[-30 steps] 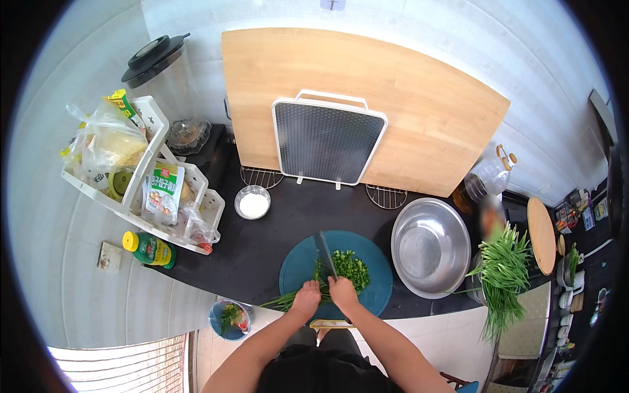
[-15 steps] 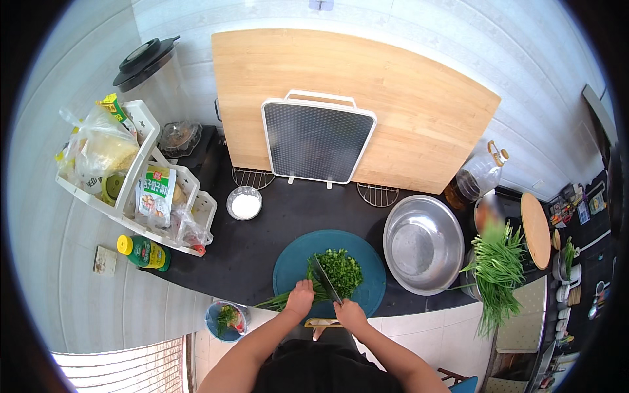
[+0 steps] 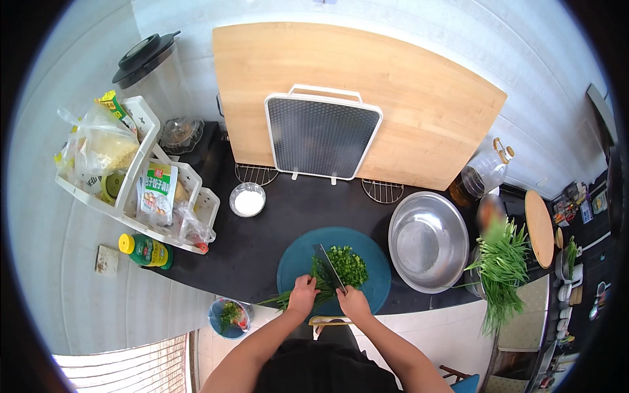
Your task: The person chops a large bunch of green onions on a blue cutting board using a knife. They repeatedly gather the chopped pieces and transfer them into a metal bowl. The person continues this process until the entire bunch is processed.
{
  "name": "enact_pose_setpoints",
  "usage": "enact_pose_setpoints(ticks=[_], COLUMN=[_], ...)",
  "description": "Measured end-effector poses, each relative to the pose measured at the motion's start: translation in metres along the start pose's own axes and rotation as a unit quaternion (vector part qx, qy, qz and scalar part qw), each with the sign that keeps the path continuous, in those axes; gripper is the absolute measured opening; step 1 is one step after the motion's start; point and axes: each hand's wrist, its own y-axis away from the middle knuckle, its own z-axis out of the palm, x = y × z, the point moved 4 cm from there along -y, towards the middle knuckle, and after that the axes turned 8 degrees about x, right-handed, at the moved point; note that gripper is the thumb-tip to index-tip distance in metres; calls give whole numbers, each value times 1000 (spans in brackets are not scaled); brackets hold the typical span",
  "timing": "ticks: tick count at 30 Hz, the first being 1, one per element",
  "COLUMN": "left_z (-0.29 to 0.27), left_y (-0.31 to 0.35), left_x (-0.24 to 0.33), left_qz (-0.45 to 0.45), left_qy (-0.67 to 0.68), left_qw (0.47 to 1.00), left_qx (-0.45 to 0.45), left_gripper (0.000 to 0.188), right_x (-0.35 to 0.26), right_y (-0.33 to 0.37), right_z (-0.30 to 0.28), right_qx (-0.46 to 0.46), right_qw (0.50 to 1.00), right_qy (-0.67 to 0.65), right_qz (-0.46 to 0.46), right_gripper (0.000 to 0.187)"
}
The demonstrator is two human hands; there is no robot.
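A teal round cutting board [image 3: 296, 245] lies at the counter's front edge. My left hand [image 3: 304, 296] presses a bundle of long green chives [image 3: 278, 300] onto it, fingers closed over the stalks. Their ends hang past the board's left edge. My right hand [image 3: 354, 304] grips a knife [image 3: 329, 267] by its handle; the dark blade points away and slants left, close to my left fingers. A heap of chopped chives [image 3: 348, 266] sits just right of the blade. Some green pieces show left of the blade.
Right of the board stand a steel basin [image 3: 426, 278] and a container overflowing with whole chives [image 3: 501, 262]. A small bowl of white powder [image 3: 248, 200], a yellow-capped green bottle [image 3: 147, 251] and a white storage rack [image 3: 131, 190] are leftward. A bin [image 3: 219, 321] stands below the counter.
The view has shifted slightly. The knife has moved a little away from me, and the chopped heap now lies more to the blade's right. Both hands keep their holds.
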Motion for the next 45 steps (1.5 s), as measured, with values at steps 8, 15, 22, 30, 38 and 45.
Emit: enact_pose_setpoints(ticks=[8, 15, 22, 30, 38, 45], left_z=[3, 9, 11, 7, -1, -8], left_y=[-4, -1, -1, 1, -1, 2], left_x=[-6, -11, -8, -9, -3, 0], left_qz=[-44, -14, -5, 15, -5, -26], left_qy=[32, 29, 23, 28, 26, 41], left_qw=[997, 998, 997, 999, 998, 999], left_qx=[-47, -47, -72, -42, -55, -13], left_gripper=[34, 30, 21, 30, 37, 36], right_x=[-4, -5, -27, -31, -20, -18], right_y=[25, 15, -17, -22, -23, 2], right_z=[-7, 9, 32, 51, 15, -14], right_qx=[-43, -92, -177, -75, -17, 0], right_qw=[996, 990, 974, 991, 1000, 999], right_qy=[64, 99, 130, 106, -5, 21], right_qz=[-35, -45, -64, -45, -24, -31], right_gripper=[37, 33, 28, 27, 34, 36])
